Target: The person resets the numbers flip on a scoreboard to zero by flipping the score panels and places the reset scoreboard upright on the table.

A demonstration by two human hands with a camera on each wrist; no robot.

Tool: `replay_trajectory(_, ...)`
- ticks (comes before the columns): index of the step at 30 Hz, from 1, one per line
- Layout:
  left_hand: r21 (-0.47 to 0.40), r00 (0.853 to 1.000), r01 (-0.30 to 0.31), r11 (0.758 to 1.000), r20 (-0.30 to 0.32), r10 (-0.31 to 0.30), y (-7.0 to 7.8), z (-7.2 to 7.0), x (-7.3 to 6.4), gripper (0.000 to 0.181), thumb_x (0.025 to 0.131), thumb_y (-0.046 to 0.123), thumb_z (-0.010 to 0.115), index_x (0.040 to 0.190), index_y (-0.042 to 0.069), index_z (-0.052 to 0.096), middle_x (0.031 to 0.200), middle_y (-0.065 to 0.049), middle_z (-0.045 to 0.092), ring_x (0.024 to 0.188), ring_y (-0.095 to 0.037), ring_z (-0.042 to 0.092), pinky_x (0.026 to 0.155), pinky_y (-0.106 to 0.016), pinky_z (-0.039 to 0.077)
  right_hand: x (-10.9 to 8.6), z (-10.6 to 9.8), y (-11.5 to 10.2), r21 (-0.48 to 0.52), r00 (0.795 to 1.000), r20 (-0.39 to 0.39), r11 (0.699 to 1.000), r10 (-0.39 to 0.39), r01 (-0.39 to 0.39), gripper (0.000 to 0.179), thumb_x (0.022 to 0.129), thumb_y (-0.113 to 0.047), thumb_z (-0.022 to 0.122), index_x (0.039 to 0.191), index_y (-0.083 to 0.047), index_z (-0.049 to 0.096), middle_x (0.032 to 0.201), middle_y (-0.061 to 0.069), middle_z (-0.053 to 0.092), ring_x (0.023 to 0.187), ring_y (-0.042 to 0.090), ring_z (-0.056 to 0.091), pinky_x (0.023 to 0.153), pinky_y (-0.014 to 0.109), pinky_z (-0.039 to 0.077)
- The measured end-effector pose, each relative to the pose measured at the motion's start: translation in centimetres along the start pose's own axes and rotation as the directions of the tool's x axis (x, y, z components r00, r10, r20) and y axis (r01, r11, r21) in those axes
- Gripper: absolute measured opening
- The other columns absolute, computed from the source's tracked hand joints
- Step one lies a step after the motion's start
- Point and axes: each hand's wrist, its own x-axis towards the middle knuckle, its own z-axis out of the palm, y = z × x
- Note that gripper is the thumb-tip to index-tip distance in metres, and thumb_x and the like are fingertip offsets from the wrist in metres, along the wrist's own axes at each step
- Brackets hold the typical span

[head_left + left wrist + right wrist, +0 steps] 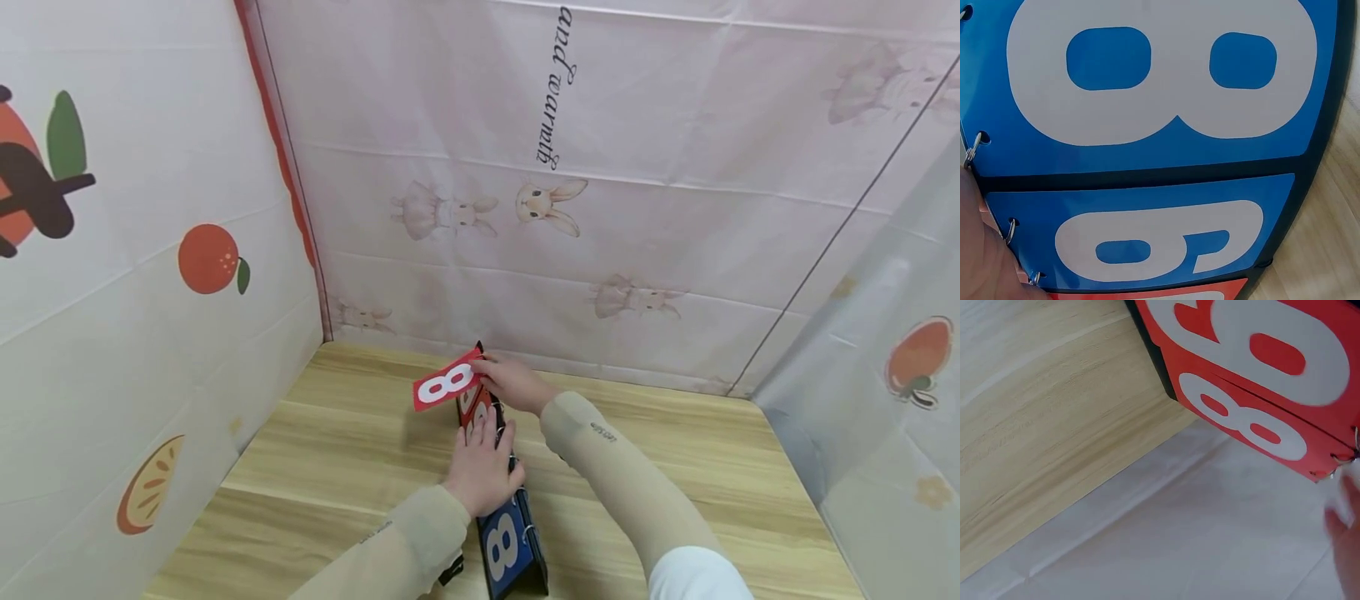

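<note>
A tabletop flip scoreboard (537, 560) with a black stand and metal rings runs away from me along the table. My right hand (517, 385) pinches a red number card (429, 397) showing a white 8 by its ring-side end, and the card sticks out to the left, tilted. In the right wrist view, part of that hand (1346, 534) blurs beside the rings. My left hand (483, 471) rests on the middle of the scoreboard, fingers stretched over the red cards. Nearer me lies a blue 8 card (501, 543); a smaller blue 6 card (1160, 240) appears in the left wrist view.
The wood-grain table (300, 492) ends at a pale rabbit-print sheet (465, 250) close behind the scoreboard's far end. Fruit-print sheets hang along the left (142, 367) and right sides. A small black object (452, 571) shows beside my left wrist.
</note>
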Motion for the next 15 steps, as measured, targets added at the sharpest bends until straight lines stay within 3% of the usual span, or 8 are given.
replay_trajectory(4,0.003,1.0,-0.007,1.0,-0.004,0.007,0.08,-0.1,-0.18,0.062,0.094,0.047,0.033,0.145,0.011,0.034,0.149,-0.021,0.024,0.133,-0.038,0.03,0.101,-0.058,0.026,-0.07,0.39,-0.06,-0.085,0.997,0.057,0.995,-0.044,0.048,0.035,0.097,-0.02,0.05,0.13,-0.007,0.054,0.141,0.015,0.042,0.134,0.032,0.03,0.104,0.052,0.026)
replay_trajectory(10,-0.02,1.0,-0.003,1.0,-0.004,0.003,0.12,-0.02,-0.29,0.062,0.095,0.047,0.033,0.146,0.011,0.032,0.15,-0.02,0.023,0.133,-0.037,0.028,0.102,-0.057,0.025,-0.29,0.93,0.26,0.07,1.0,-0.013,0.997,-0.026,0.027,0.033,0.098,-0.014,0.047,0.127,0.0,0.051,0.144,0.018,0.033,0.129,0.029,0.036,0.102,0.043,0.033)
replay_trajectory(15,-0.036,1.0,0.005,0.999,-0.006,-0.005,0.0,0.04,-0.21,0.063,0.095,0.049,0.032,0.146,0.012,0.031,0.15,-0.02,0.021,0.134,-0.038,0.026,0.102,-0.058,0.024,-0.46,0.94,0.66,0.028,0.999,0.008,0.999,-0.034,0.033,0.037,0.1,-0.021,0.042,0.131,-0.001,0.05,0.146,0.015,0.033,0.131,0.03,0.034,0.104,0.044,0.029)
